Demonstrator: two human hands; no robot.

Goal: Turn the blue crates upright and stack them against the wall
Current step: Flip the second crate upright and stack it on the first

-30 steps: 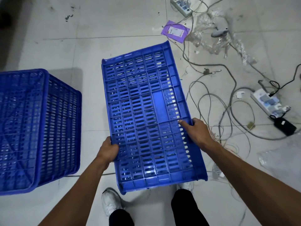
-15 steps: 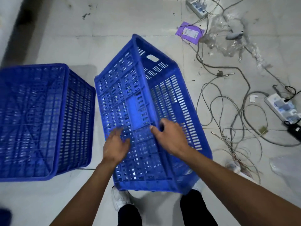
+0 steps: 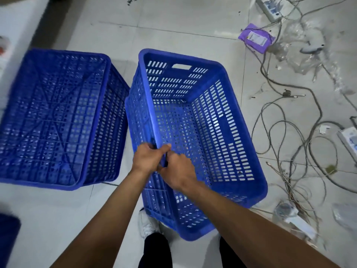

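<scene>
A blue slatted crate (image 3: 222,132) stands in the middle of the white tiled floor with its open top facing up, tilted slightly. My left hand (image 3: 147,159) and my right hand (image 3: 178,171) both grip its left long rim, close together, fingers curled over the edge. A second blue crate (image 3: 56,117) sits upside down to the left, its ribbed bottom facing up. The two crates nearly touch. A white wall (image 3: 17,22) runs along the far left.
Tangled grey cables (image 3: 301,144) and power strips cover the floor to the right. A purple packet (image 3: 255,37) and crumpled clear plastic (image 3: 301,49) lie at the back right. My white shoe (image 3: 147,224) is under the crate's near end. A dark blue object (image 3: 7,238) sits at the lower left.
The middle crate has rolled from bottom-up, through its side, to open-top-up. Both hands moved from its bottom face to its left rim.
</scene>
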